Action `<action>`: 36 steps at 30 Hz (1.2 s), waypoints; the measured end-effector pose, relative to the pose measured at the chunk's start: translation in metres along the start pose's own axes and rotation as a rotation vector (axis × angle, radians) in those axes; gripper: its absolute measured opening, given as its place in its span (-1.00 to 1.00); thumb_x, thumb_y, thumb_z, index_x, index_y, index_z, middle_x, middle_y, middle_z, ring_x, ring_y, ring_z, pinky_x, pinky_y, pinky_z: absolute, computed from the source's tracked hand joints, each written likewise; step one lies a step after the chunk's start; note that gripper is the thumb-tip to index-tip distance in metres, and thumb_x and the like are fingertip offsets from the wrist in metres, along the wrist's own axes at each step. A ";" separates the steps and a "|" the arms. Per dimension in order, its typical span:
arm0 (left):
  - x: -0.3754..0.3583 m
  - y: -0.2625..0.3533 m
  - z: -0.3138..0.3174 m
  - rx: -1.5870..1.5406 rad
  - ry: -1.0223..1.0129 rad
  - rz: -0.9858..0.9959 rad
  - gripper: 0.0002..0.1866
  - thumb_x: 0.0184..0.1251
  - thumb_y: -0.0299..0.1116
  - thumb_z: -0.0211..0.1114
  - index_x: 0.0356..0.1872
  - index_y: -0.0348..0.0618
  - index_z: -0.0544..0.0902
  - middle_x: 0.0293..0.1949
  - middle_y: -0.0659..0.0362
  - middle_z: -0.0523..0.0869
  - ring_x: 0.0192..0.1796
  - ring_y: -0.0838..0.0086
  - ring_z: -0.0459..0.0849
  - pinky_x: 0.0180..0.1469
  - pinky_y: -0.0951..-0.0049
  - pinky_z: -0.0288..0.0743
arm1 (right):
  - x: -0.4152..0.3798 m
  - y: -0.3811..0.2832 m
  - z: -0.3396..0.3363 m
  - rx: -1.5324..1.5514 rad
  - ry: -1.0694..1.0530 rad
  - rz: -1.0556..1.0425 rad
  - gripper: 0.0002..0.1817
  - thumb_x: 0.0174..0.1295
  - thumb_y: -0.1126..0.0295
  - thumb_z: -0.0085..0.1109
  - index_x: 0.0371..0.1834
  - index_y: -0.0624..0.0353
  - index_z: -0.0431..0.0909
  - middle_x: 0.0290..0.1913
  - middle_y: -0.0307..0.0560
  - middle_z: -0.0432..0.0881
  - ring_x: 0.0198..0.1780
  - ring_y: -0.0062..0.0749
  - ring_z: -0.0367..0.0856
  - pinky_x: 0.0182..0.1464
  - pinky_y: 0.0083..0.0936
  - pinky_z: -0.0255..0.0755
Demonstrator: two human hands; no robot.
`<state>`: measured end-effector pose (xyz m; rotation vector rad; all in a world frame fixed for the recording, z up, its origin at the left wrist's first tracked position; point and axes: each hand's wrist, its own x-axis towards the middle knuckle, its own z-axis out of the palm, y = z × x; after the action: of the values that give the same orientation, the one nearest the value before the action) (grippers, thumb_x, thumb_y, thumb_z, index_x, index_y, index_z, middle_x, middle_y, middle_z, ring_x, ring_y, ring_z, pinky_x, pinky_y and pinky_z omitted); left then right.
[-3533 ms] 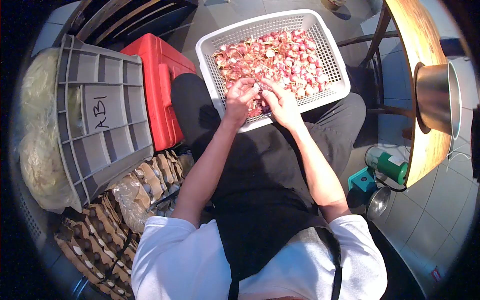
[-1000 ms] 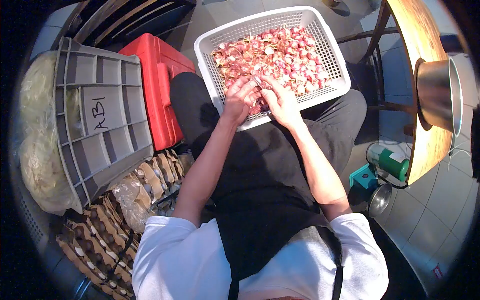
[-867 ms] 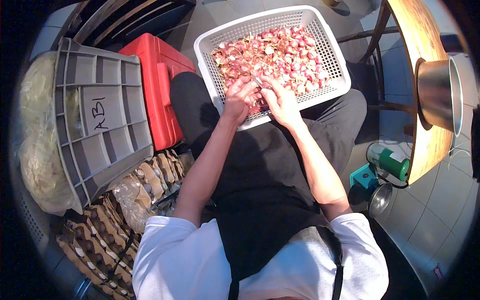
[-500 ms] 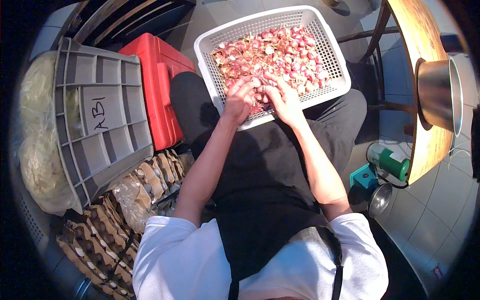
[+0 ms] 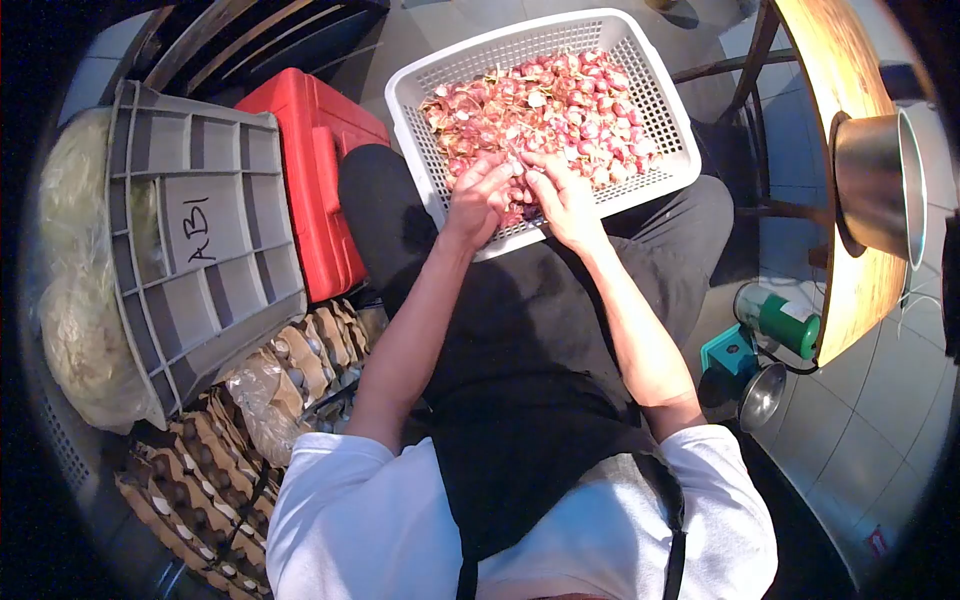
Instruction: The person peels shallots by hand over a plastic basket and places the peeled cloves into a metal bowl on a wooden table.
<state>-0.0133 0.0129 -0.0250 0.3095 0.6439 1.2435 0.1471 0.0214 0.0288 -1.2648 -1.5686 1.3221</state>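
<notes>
A white plastic basket [image 5: 418, 190] with lattice sides rests across my lap, holding a heap of small reddish shallots [image 5: 598, 100] with loose skins among them. Over its near side, my left hand [image 5: 478, 202] pinches a shallot between thumb and fingers. My right hand [image 5: 566, 204] meets it from the other side, thumb and fingertips closed on the same shallot. Most of that shallot is hidden by the fingers. Papery peeled skins [image 5: 470, 112] lie mainly in the left part of the heap, with rounder, brighter bulbs to the right.
On the left are a grey crate [image 5: 225, 300] marked "ABI", a red box [image 5: 320, 190] and egg trays [image 5: 190, 500]. A metal pot [image 5: 870, 185] stands on a wooden table [image 5: 850, 325] at right, above a green canister [image 5: 775, 320] and a teal scale [image 5: 730, 352].
My fingertips have shifted slightly over the shallot, and my right hand's fingers have drawn a little away from the left. The basket and surroundings stay essentially in place.
</notes>
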 end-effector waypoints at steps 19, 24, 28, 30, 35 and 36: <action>0.000 -0.001 -0.006 0.013 0.024 0.006 -0.88 0.47 -0.47 0.16 -0.05 -0.19 0.54 -0.16 0.16 0.65 -0.15 0.46 0.66 -0.16 0.42 0.61 | -0.003 0.002 0.002 -0.064 0.007 -0.060 -0.63 0.39 0.35 0.07 0.21 0.22 0.51 -0.22 0.04 0.74 -0.17 -0.33 0.75 -0.07 -0.43 0.56; 0.000 0.000 -0.003 0.021 -0.019 0.006 -0.86 0.48 -0.46 0.14 -0.03 -0.25 0.54 -0.17 0.11 0.68 -0.17 0.40 0.68 -0.15 0.41 0.62 | -0.002 0.006 0.003 -0.086 0.041 -0.132 -0.66 0.41 0.37 0.05 0.19 0.24 0.52 -0.24 -0.02 0.74 -0.21 -0.42 0.72 -0.11 -0.48 0.56; -0.001 0.004 0.004 -0.007 -0.054 -0.014 -0.83 0.47 -0.46 0.14 -0.01 -0.28 0.54 -0.17 0.07 0.68 -0.21 0.34 0.69 -0.14 0.38 0.62 | -0.002 0.001 0.000 0.150 -0.003 0.081 -0.68 0.44 0.41 0.03 0.18 0.27 0.53 -0.30 -0.15 0.69 -0.30 -0.58 0.62 -0.18 -0.59 0.52; -0.001 0.004 0.004 -0.020 -0.051 -0.020 -0.81 0.47 -0.46 0.14 0.01 -0.29 0.53 -0.17 0.06 0.68 -0.22 0.32 0.70 -0.12 0.37 0.62 | 0.000 0.004 0.001 0.222 0.006 0.085 -0.69 0.44 0.43 0.02 0.18 0.28 0.53 -0.31 -0.20 0.66 -0.32 -0.64 0.58 -0.20 -0.64 0.50; 0.000 0.003 0.001 -0.054 -0.020 -0.057 -0.77 0.47 -0.47 0.12 0.08 -0.26 0.49 -0.14 0.06 0.67 -0.19 0.30 0.69 -0.09 0.34 0.60 | 0.001 0.006 0.002 0.275 -0.002 0.083 -0.69 0.45 0.44 0.01 0.17 0.31 0.52 -0.25 -0.18 0.67 -0.30 -0.63 0.59 -0.18 -0.63 0.50; -0.001 0.004 0.003 -0.057 -0.021 -0.056 -0.77 0.47 -0.47 0.12 0.08 -0.26 0.48 -0.14 0.06 0.67 -0.19 0.30 0.69 -0.10 0.34 0.59 | 0.001 0.005 0.002 0.286 0.000 0.084 -0.69 0.45 0.44 0.01 0.17 0.31 0.53 -0.25 -0.18 0.67 -0.29 -0.63 0.59 -0.18 -0.63 0.50</action>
<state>-0.0145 0.0140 -0.0198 0.2552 0.5947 1.2009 0.1463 0.0219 0.0238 -1.1602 -1.2828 1.5365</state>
